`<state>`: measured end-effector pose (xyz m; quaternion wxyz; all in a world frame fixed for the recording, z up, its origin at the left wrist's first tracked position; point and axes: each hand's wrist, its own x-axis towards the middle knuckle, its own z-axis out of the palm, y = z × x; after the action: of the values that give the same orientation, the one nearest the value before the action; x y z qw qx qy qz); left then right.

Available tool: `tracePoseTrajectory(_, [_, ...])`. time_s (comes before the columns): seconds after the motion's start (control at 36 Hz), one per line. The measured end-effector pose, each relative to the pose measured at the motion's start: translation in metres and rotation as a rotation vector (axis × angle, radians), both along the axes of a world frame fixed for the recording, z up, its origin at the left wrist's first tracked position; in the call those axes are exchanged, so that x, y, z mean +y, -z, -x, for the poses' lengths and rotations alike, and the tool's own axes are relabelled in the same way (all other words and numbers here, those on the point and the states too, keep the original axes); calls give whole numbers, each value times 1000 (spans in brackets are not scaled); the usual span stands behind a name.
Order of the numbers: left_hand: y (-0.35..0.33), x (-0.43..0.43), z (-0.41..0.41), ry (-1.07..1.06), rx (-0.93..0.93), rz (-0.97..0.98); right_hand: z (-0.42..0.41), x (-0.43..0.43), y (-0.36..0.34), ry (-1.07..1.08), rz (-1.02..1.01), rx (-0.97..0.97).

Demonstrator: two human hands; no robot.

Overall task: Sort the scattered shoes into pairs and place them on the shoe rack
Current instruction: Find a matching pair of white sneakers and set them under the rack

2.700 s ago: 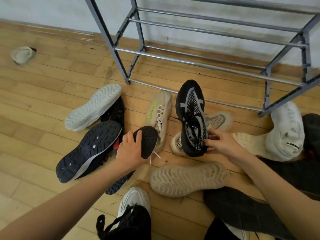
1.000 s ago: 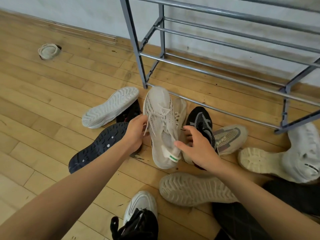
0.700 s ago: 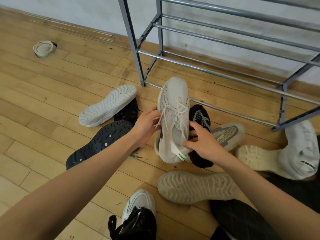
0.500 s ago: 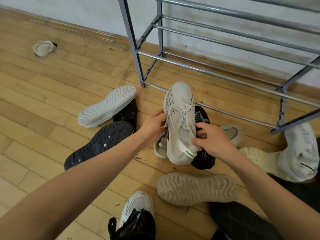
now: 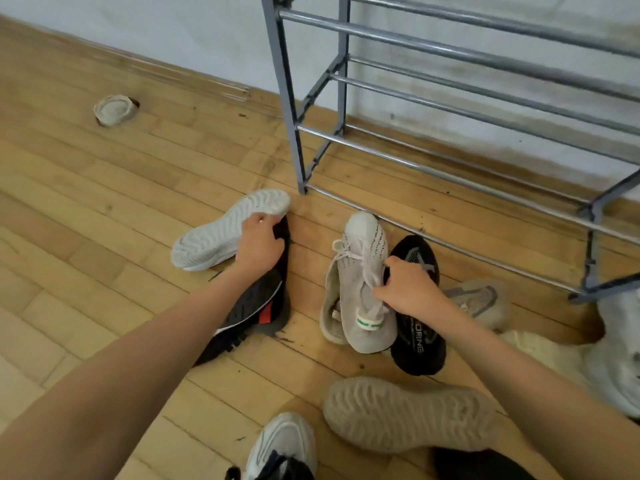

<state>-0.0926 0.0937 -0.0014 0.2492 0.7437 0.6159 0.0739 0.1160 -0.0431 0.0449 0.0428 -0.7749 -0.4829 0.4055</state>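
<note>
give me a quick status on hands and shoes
Left hand on upturned white-soled shoe. Right hand gripping beige knit sneaker. Shoe rack bare, nothing blocking.

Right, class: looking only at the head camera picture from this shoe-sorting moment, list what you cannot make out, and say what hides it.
1. Head view: the black shoe is partly covered by the right hand and the grey knit shoe.
2. The dark shoe is crossed by the left hand and forearm.
3. The white shoe is cut off by the right edge.
4. The shoe rack: upper tiers run out of frame.
5. The small pale object on the floor is too small to identify.
</note>
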Motion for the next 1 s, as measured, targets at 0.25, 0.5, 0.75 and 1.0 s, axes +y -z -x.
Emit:
tracePoseTrajectory(0.25, [20, 44, 58, -25, 398, 198, -9, 19, 12, 59, 104, 51])
tracePoseTrajectory(0.5, [33, 53, 58, -47, 406, 84, -8, 22, 12, 129, 122, 94])
tracePoseTrajectory(0.75, [-17, 33, 29, 41, 357, -60, -8, 15, 13, 143, 82, 99])
tracePoseTrajectory(1.0, [-66, 1, -20, 33, -258, 483, -8, 9, 11, 135, 16, 132])
